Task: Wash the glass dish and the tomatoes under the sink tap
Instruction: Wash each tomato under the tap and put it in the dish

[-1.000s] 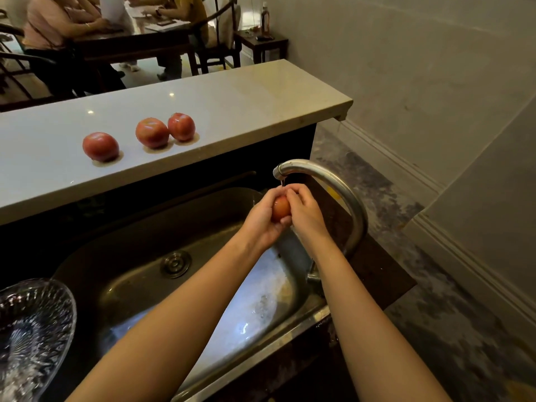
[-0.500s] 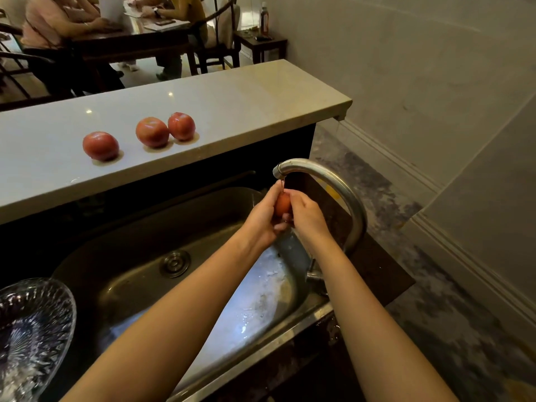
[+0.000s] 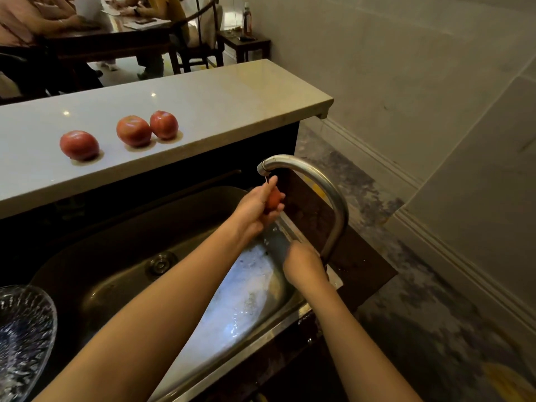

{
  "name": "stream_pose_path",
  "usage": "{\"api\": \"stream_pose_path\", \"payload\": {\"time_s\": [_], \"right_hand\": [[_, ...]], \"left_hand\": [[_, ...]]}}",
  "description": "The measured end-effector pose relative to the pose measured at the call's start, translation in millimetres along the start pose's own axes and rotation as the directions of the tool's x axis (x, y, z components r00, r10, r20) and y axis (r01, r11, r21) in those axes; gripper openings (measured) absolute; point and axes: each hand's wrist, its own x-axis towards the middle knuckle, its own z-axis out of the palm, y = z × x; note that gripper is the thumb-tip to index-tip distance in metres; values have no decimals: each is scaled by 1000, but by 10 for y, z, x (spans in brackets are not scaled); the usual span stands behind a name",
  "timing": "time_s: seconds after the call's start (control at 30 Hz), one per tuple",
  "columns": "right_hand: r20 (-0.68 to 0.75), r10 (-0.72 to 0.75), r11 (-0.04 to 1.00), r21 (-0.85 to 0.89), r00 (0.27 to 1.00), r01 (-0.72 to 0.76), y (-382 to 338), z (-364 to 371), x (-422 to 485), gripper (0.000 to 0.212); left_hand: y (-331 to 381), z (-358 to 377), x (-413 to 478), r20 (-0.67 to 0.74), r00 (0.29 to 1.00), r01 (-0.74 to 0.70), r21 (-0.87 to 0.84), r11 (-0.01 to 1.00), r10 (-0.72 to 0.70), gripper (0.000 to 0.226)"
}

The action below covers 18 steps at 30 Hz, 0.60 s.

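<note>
Head view: your left hand [image 3: 255,210] curls round a small red tomato [image 3: 274,198] under the tap [image 3: 307,168]; your right hand [image 3: 304,265] sits at the tap's base, grip unclear. Three glossy tomatoes [image 3: 133,130] lie on the tabletop [image 3: 217,91] at 10 o'clock, the glass dish [image 3: 23,329] at 8; washing seems midway.

A home kitchen opening onto a dining area: a sunken stainless-steel sink basin [image 3: 121,274] with a curved brushed-metal tap [image 3: 327,187] sits below a pale polished stone counter [image 3: 232,94] bearing three round red tomatoes [image 3: 133,131]. Beyond it, people [image 3: 26,18] sit on dark wooden chairs [image 3: 197,50] at a dark wooden dining table [image 3: 110,43].
</note>
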Motion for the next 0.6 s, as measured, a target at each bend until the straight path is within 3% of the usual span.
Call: {"api": "stream_pose_path", "payload": {"time_s": [0.07, 0.13, 0.2, 0.33, 0.6], "right_hand": [[-35, 38, 999, -28, 999, -39, 0, 27, -9, 24], [-86, 55, 996, -61, 995, -60, -10, 52, -28, 24], [-130, 50, 996, -69, 990, -59, -9, 89, -35, 25], [-180, 43, 998, -46, 983, -52, 6, 122, -74, 29], [-192, 40, 995, -77, 981, -55, -2, 116, -160, 24]], "left_hand": [[-3, -17, 19, -18, 999, 33, 56, 998, -32, 45], [-8, -9, 20, -18, 998, 53, 47, 998, -52, 53], [-16, 2, 5, -24, 997, 68, 24, 997, -67, 50], [-17, 2, -63, 65, 992, 106, -44, 993, -104, 23], [4, -18, -155, 151, 976, 173, -120, 978, -155, 46]]}}
